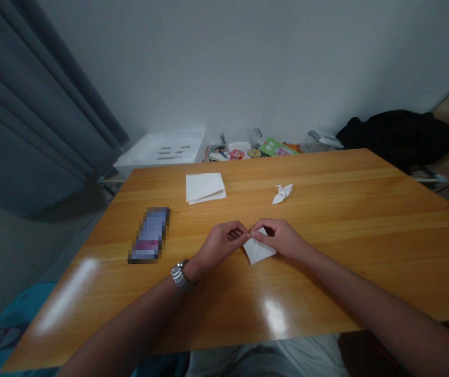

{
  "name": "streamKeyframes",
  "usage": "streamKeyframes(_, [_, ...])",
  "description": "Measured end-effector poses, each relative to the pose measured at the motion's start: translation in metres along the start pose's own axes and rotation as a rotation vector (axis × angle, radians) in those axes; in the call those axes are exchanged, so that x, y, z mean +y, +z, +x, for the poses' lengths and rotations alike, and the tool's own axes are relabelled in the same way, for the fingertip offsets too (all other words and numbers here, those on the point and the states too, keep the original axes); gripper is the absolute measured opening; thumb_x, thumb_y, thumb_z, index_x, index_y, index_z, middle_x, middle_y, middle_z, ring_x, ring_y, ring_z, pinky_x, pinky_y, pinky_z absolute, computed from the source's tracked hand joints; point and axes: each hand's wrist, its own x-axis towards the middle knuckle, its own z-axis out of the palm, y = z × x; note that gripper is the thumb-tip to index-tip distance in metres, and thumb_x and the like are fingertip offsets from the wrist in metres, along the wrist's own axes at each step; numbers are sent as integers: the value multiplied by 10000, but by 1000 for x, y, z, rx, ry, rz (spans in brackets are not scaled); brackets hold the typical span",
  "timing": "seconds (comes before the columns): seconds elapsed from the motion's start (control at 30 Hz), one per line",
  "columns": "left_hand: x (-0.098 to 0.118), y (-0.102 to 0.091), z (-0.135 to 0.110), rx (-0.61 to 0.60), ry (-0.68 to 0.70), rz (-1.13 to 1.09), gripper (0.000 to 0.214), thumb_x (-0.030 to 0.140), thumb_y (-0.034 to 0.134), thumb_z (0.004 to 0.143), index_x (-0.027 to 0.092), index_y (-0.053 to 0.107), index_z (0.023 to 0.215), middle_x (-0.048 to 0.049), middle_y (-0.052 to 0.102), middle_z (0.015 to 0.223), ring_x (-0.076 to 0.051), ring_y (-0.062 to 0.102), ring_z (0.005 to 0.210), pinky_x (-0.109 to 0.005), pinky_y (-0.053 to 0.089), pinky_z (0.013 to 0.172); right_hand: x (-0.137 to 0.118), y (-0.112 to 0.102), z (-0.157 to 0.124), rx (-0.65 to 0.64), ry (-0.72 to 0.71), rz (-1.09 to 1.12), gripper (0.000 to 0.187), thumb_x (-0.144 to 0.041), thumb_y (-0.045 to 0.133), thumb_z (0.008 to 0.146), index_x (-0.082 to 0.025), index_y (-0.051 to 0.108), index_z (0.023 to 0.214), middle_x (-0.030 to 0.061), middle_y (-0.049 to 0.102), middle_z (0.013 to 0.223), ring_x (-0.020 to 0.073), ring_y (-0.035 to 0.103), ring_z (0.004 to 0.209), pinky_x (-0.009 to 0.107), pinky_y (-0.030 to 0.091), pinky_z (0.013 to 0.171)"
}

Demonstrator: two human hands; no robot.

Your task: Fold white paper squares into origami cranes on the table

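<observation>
My left hand point(220, 244) and my right hand point(278, 239) meet over a folded white paper point(258, 251), pinching its upper corner between fingertips and thumbs. The paper lies on the wooden table point(326, 262), its lower point resting on the surface. Straight ahead of my right hand sits a small white origami crane point(282, 193). Further left lies a stack of white paper sheets point(204, 187). A phone point(149, 235), pixelated and face up, lies left of my left hand. A metal wristwatch point(181, 276) circles my left wrist.
Beyond the table's far edge stand a white plastic tray point(161, 151) and a cluster of small packets and booklets point(248, 151). A black cloth heap point(395, 137) lies at the back right. A grey curtain point(32, 104) hangs at the left.
</observation>
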Motion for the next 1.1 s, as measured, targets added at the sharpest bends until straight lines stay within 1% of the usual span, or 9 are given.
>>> streamKeyframes(0.17, [-2, 0, 0, -5, -2, -28, 238, 380, 639, 935, 151, 695, 899, -34, 717, 829, -143, 648, 753, -218, 480, 665, 1, 0, 0, 4, -4, -20, 190, -359, 642, 895, -195, 735, 878, 35, 741, 855, 193, 643, 788, 289, 459, 709])
streamKeyframes(0.27, [-5, 0, 1, 10, -5, -34, 250, 389, 640, 935, 147, 691, 900, -34, 712, 829, -141, 646, 751, -218, 484, 665, 0, -4, 1, 6, 10, 47, 243, -387, 604, 923, -181, 732, 909, 47, 736, 872, 194, 642, 791, 291, 466, 709])
streamKeyframes(0.37, [-9, -2, 2, 39, -15, -20, 244, 384, 655, 926, 146, 694, 890, -30, 714, 818, -137, 644, 735, -214, 485, 651, 2, -9, 1, 37, 9, 91, 267, -404, 589, 935, -173, 719, 903, 49, 725, 860, 193, 637, 791, 292, 472, 715])
streamKeyframes(0.57, [-9, -2, 3, 66, -38, 32, 219, 370, 671, 914, 156, 702, 878, -24, 731, 819, -146, 664, 735, -222, 504, 653, 9, -12, 3, 70, 11, 8, 252, -394, 595, 936, -184, 720, 875, 36, 729, 837, 189, 637, 771, 292, 465, 706])
streamKeyframes(0.67, [-10, -2, 3, 73, -24, 86, 202, 359, 652, 928, 166, 706, 901, -25, 736, 843, -154, 680, 761, -234, 522, 678, 11, -12, 3, 77, 14, -52, 255, -389, 584, 943, -186, 720, 871, 31, 728, 820, 186, 637, 754, 286, 457, 682])
streamKeyframes(0.77, [-12, -3, 3, 102, 45, 194, 183, 346, 648, 934, 178, 703, 978, -34, 729, 918, -164, 683, 826, -266, 542, 753, 11, -13, 4, 86, 10, -98, 239, -366, 577, 946, -186, 714, 868, 28, 726, 813, 182, 638, 741, 280, 454, 670])
streamKeyframes(0.87, [-11, -4, 2, 125, 150, 377, 163, 321, 641, 939, 187, 692, 1018, -52, 707, 1003, -191, 661, 926, -320, 534, 846, 14, -14, 4, 102, 6, -190, 224, -340, 574, 947, -187, 715, 865, 34, 726, 814, 181, 637, 727, 282, 449, 662])
streamKeyframes(0.97, [-6, -5, 1, 80, 269, 554, 176, 307, 573, 980, 192, 686, 1048, -70, 689, 1062, -210, 633, 986, -350, 521, 885, 18, -15, 6, 118, -33, -331, 205, -320, 585, 946, -186, 718, 868, 51, 721, 842, 193, 639, 766, 294, 448, 682])
streamKeyframes(1.1, [-1, -2, -3, -47, 391, 670, 252, 318, 503, 1015, 188, 664, 1159, -89, 675, 1167, -216, 622, 1070, -356, 523, 937, 24, -15, 8, 112, -80, -432, 169, -287, 598, 945, -188, 713, 870, 55, 707, 859, 198, 631, 805, 304, 448, 713])
